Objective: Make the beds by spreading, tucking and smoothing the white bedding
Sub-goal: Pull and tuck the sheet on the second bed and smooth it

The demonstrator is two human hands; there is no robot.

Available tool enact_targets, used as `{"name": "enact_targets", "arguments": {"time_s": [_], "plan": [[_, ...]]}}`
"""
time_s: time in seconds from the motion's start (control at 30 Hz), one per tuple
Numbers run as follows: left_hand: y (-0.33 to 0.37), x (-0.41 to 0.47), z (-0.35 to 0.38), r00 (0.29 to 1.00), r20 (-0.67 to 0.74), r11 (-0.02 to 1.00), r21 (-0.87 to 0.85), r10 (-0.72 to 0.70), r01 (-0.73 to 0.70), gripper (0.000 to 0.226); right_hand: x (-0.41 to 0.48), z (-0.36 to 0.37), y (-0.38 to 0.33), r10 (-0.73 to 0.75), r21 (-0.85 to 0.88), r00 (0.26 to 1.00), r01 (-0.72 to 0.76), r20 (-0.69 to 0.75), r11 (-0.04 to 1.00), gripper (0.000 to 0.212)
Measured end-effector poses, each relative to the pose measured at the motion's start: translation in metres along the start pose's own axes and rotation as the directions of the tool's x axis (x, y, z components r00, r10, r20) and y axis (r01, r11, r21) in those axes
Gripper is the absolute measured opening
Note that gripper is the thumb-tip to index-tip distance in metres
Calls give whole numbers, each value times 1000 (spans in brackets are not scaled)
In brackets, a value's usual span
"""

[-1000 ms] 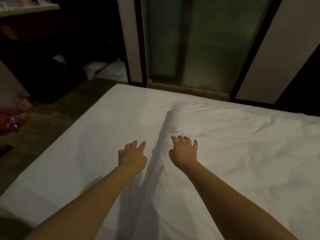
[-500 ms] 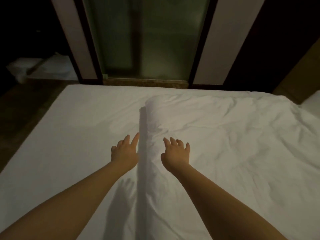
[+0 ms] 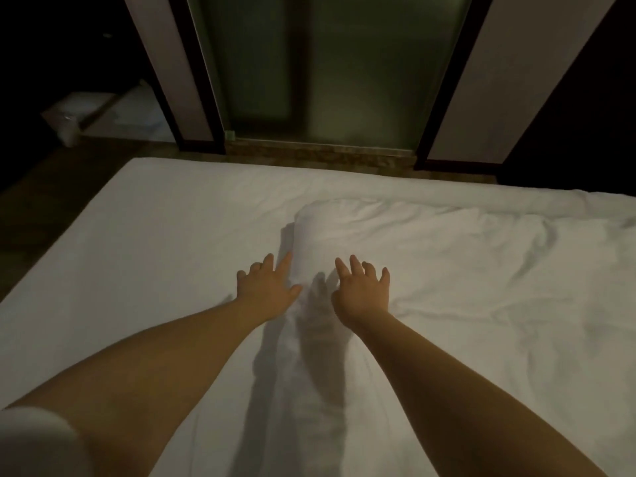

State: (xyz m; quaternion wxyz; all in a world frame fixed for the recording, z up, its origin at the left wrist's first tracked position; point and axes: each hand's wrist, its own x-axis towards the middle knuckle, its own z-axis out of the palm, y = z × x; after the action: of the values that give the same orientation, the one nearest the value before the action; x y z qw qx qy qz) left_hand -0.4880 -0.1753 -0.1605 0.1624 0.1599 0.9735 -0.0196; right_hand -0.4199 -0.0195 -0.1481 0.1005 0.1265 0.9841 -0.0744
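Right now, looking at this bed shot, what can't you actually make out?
All in the head view:
- Right side of the duvet: cut off by the frame's right edge.
- Near edge of the bed: below the frame's bottom edge.
- Contact under the left hand and right hand: covered by the hands themselves.
- Pale bundle, upper left: too dim to identify.
- Beyond the frosted door: the glass blurs it.

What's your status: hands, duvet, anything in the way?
Both open, fingers spread: left hand beside the duvet fold, right hand over it. Duvet wrinkled, covering right side only; sheet bare on left. Nothing blocking.
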Motion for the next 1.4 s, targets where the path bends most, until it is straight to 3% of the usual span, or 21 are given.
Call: {"name": "enact_targets", "arguments": {"time_s": [0.07,0.13,0.23,0.33,0.43,0.57,0.63,0.7,0.77,0.83,0.9,0.97,1.0,1.07,1.1,1.13,1.2,1.23,1.3,1.37,1.4], "plan": [[14,47,11,1000,16,993,-118,-16,18,75,30,8,12,-11,0,1000,11,-21,1000,58],[31,92,26,995,93,923,-378,-47,79,79,54,20,24,-15,-10,1000,15,-21,1000,59],[48,143,51,963,234,555,-788,-132,267,92,74,46,38,-1,-11,1000,1,22,1000,61],[46,173,67,913,349,182,-904,-212,387,104,82,70,43,20,25,999,-21,35,999,62],[39,187,67,869,459,67,-876,-186,478,94,88,76,46,23,55,999,-26,49,998,62],[48,178,44,922,350,135,-918,-164,372,63,102,47,56,62,243,995,-41,-80,969,68],[53,156,26,963,231,155,-955,-140,252,52,108,12,57,85,385,972,7,-221,923,71],[58,127,10,995,68,239,-967,-67,83,51,114,-37,53,65,462,957,76,-283,884,73],[65,99,-6,997,-73,351,-933,18,-74,56,119,-92,47,-32,409,978,116,-206,905,81],[70,73,-18,980,-155,350,-918,123,-189,63,121,-137,42,-108,215,994,108,-11,971,89],[71,50,-27,952,-136,311,-924,273,-221,71,111,-170,41,-43,100,979,23,202,995,90],[64,34,-36,901,-79,359,-899,426,-249,80,92,-189,43,25,27,944,-36,328,999,75],[59,31,-44,873,-44,368,-896,485,-250,81,80,-193,44,23,12,937,-29,347,1000,66],[50,32,-78,845,-22,286,-936,534,-205,75,56,-195,49,-8,59,947,-11,322,998,54],[48,36,-98,848,-44,244,-949,529,-201,69,44,-194,51,-32,87,950,5,311,996,48],[48,41,-118,849,-89,271,-926,521,-264,68,33,-193,52,-58,111,948,24,313,994,42],[59,45,-153,772,-130,544,-637,623,-546,85,14,-188,54,-111,171,946,60,305,983,23],[70,42,-163,696,-108,608,-406,710,-682,89,6,-185,53,-134,204,951,77,280,976,17],[96,33,-177,591,29,590,-116,806,-799,83,-6,-183,53,-182,232,964,136,192,963,14],[111,34,-184,582,144,587,4,801,-809,53,-13,-184,57,-206,211,965,170,162,963,20],[113,34,-187,586,175,586,62,791,-808,33,-14,-183,62,-183,205,964,143,193,968,36]]}}
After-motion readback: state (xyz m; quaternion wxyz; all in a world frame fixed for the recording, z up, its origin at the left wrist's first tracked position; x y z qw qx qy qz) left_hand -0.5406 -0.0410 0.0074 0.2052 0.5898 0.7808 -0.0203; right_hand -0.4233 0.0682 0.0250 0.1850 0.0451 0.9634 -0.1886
